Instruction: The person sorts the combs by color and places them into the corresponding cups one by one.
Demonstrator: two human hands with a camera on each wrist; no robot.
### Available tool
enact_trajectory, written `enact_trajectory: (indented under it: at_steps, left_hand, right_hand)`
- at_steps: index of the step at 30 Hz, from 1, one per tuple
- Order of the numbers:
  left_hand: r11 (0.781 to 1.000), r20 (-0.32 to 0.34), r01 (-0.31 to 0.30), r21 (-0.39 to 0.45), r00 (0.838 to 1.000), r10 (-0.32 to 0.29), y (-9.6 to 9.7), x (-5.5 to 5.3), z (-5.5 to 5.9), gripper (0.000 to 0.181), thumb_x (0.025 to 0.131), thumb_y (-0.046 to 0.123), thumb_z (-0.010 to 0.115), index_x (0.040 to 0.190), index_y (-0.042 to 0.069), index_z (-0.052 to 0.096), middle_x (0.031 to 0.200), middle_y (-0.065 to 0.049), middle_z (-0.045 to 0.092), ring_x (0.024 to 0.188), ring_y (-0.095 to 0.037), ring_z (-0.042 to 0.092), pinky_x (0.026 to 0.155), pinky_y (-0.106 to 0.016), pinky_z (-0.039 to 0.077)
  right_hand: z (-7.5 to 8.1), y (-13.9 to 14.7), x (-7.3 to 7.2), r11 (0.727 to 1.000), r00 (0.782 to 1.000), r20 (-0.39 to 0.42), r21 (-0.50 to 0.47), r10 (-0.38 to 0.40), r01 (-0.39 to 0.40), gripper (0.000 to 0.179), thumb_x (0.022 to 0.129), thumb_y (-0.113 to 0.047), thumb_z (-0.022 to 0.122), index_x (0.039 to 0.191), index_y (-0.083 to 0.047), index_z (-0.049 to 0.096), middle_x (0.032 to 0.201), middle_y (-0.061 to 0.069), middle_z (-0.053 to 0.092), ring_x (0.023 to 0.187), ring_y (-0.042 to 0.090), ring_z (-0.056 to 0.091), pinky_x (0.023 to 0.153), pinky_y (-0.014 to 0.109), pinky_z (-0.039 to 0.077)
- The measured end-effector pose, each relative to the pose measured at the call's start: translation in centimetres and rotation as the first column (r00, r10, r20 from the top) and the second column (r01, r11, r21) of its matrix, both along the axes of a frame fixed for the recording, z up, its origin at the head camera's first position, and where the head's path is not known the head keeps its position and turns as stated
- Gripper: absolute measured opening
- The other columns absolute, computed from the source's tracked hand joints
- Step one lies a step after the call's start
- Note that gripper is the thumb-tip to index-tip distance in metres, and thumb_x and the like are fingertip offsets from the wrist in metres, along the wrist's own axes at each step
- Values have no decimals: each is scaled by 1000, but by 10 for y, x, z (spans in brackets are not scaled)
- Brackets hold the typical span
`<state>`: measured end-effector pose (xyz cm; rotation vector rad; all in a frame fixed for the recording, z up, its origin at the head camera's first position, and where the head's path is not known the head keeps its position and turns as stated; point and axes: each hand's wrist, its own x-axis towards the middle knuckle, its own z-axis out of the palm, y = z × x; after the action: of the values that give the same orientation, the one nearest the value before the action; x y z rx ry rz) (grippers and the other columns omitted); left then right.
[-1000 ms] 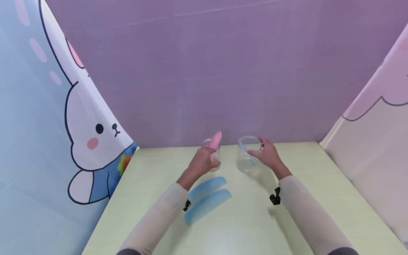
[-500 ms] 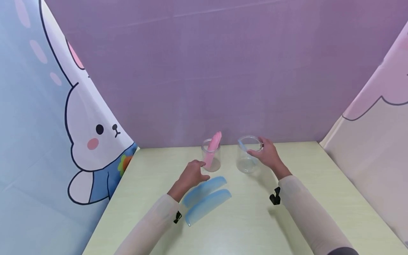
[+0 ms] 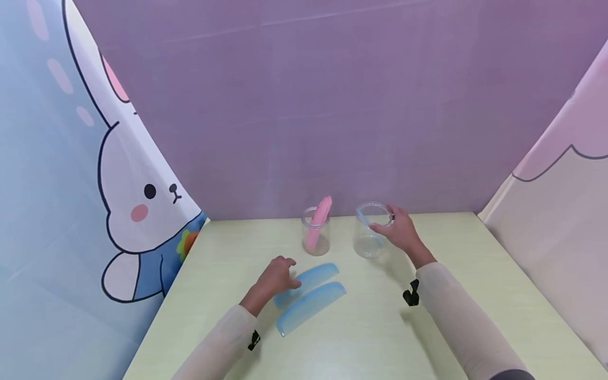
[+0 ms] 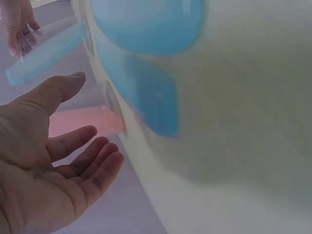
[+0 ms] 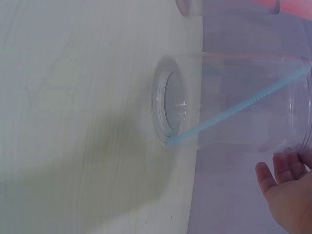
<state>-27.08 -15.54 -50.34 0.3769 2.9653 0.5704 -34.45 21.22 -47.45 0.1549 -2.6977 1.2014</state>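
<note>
Two blue combs lie side by side on the table, a nearer comb [image 3: 311, 309] and a farther comb [image 3: 315, 275]. My left hand [image 3: 273, 278] hovers at the farther comb's left end, covering part of it; its fingers are loosely spread and hold nothing. Behind stands a narrow clear jar [image 3: 315, 245] with a long pink, comb-shaped piece [image 3: 320, 211] leaning inside, its top above the rim. To its right is a wider clear jar [image 3: 368, 248] holding a slanted blue comb [image 5: 239, 106]. My right hand [image 3: 400, 229] holds this jar by the right side of its rim.
The pale wooden table [image 3: 380, 327] meets a purple backdrop [image 3: 332, 116] just behind the two jars. A rabbit-print cloth [image 3: 138, 211] hangs along the left side, and a pink and white cloth [image 3: 560, 237] along the right.
My left hand has let go of the pink piece, now leaning in the narrow jar, and has drawn back toward the blue combs. My right hand has stayed on the wider jar.
</note>
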Motion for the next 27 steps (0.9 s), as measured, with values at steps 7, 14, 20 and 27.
enact_trajectory:
  at_steps: [7,14,20,27]
  left_hand:
    - [1000,24,-24,-17,999,24,-15,9,-12,60,75,25,87,125,-1,67,107,-14,65,93,-22,59,90,-42,55]
    - [998,38,-10,-59,999,12,-24,14,-17,47,75,22,87,112,-3,70,98,-10,68,89,-21,57,88,-41,54]
    - [999,40,10,-38,999,-8,-28,19,-26,36,74,22,87,95,0,68,90,-7,62,83,-19,51,82,-39,52]
    - [1000,61,-5,2,998,5,-29,23,-28,46,71,21,91,103,-4,70,92,-8,60,84,-19,52,85,-41,54]
  right_hand:
    - [-1,-1,-1,1000,1000,11,-1,-1,1,84,90,-36,77,152,4,36,140,31,45,124,44,49,100,59,48]
    - [1,0,0,1000,1000,22,-8,-3,4,87,90,-39,77,153,3,34,144,31,43,127,45,49,101,60,48]
    - [1,0,0,1000,1000,12,0,-4,4,85,89,-39,77,151,3,37,142,31,44,125,44,49,100,59,48]
    - [1,0,0,1000,1000,11,-7,-1,2,85,89,-39,77,151,3,37,142,30,45,124,44,49,100,59,48]
